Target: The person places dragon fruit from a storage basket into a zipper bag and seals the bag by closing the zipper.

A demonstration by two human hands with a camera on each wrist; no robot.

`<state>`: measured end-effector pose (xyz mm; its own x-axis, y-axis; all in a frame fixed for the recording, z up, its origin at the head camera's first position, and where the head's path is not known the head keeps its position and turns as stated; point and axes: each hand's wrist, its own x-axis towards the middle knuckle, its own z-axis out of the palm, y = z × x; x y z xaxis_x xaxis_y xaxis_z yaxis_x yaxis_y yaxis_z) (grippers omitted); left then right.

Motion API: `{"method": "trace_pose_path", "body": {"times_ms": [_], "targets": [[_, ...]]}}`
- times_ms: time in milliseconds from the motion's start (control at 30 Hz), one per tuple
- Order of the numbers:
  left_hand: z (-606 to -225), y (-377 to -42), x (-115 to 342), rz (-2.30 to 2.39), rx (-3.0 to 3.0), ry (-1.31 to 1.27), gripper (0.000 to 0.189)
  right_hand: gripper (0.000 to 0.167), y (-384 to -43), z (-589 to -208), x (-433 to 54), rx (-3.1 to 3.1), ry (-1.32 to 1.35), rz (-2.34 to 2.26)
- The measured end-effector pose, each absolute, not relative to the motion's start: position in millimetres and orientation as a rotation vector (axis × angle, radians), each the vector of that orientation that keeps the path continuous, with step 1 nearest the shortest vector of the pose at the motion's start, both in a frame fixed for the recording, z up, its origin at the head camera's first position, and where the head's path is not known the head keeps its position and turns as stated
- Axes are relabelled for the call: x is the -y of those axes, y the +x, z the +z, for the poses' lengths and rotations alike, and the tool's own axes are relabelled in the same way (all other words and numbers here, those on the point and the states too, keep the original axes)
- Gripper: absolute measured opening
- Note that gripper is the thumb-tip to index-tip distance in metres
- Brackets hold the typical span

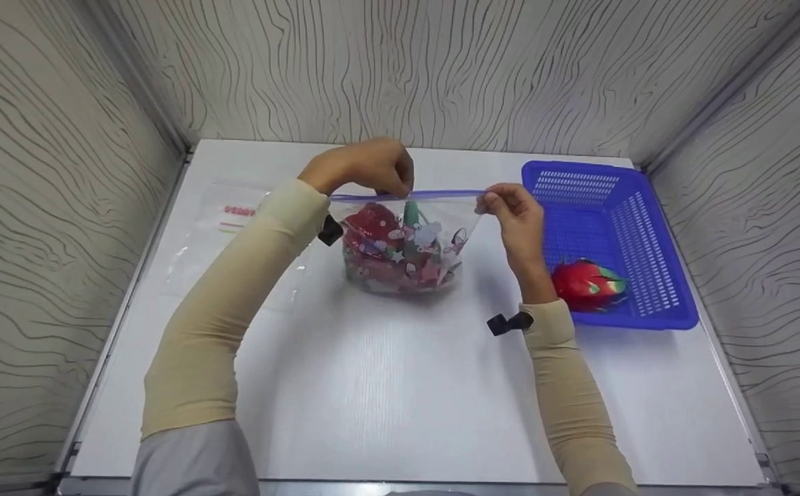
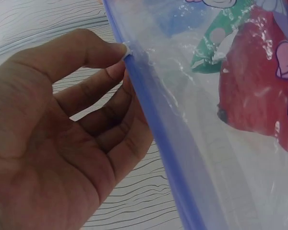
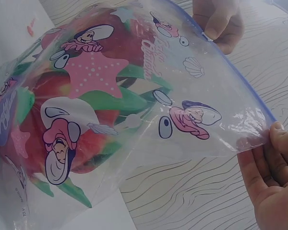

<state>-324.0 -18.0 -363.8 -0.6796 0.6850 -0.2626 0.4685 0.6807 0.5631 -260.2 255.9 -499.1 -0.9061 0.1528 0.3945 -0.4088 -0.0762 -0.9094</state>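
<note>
A clear zip bag (image 1: 400, 265) printed with pink starfish and cartoon figures stands mid-table. Inside it are red dragon fruits with green leafy tips (image 3: 103, 103), partly hidden by the prints. My left hand (image 1: 372, 165) pinches the small white slider (image 2: 126, 51) between thumb and forefinger, part-way along the bag's blue zip strip (image 2: 149, 103). At the strip's right end, my right hand (image 1: 520, 220) grips the bag's top corner between thumb and fingers. The right wrist view shows this right hand (image 3: 273, 167) at the corner and the left hand (image 3: 221, 24) on the slider.
To the right, a blue plastic basket (image 1: 658, 258) holds another dragon fruit (image 1: 589, 286), close beside my right wrist. A flat clear bag (image 1: 197, 251) with red lettering lies left of the filled bag, partly under my left forearm. Wood-patterned panels (image 1: 400, 76) enclose the white table (image 1: 386, 399).
</note>
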Motion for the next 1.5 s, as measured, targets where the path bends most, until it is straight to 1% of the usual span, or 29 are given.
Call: {"method": "trace_pose_path", "body": {"times_ms": [67,233,300,433,533,667,900,1233,1500], "targets": [[-363.7,-324.2,18.3,0.646,-2.431,0.889,0.024,0.011,-259.3,-500.4,-255.5,1.816,0.269,2.059],[-364.7,-324.6,18.6,0.663,-2.444,0.913,0.024,0.019,-256.5,-504.5,-254.8,1.818,0.275,2.077],[-365.0,-324.3,18.5,0.667,-2.454,0.927,0.023,0.017,-256.4,-506.1,-254.5,1.824,0.279,2.073],[-365.2,-323.6,18.1,0.664,-2.458,0.934,0.023,0.006,-257.1,-508.5,-253.9,1.823,0.273,2.061],[-365.0,-322.4,17.8,0.662,-2.452,0.932,0.022,0.005,-257.5,-508.6,-253.1,1.829,0.272,2.042],[-365.0,-320.7,17.3,0.652,-2.458,0.942,0.019,0.006,-256.7,-506.9,-251.8,1.825,0.272,2.036],[-363.4,-320.7,17.8,0.663,-2.462,0.969,0.019,0.012,-256.8,-505.2,-250.9,1.834,0.28,2.002],[-360.5,-319.2,21.6,0.638,-2.476,1.018,0.017,0.007,-256.9,-507.2,-249.7,1.818,0.263,1.954],[-360.9,-321.2,24.9,0.597,-2.493,1.037,0.019,0.01,-257.6,-506.9,-249.4,1.804,0.261,1.981]]}}
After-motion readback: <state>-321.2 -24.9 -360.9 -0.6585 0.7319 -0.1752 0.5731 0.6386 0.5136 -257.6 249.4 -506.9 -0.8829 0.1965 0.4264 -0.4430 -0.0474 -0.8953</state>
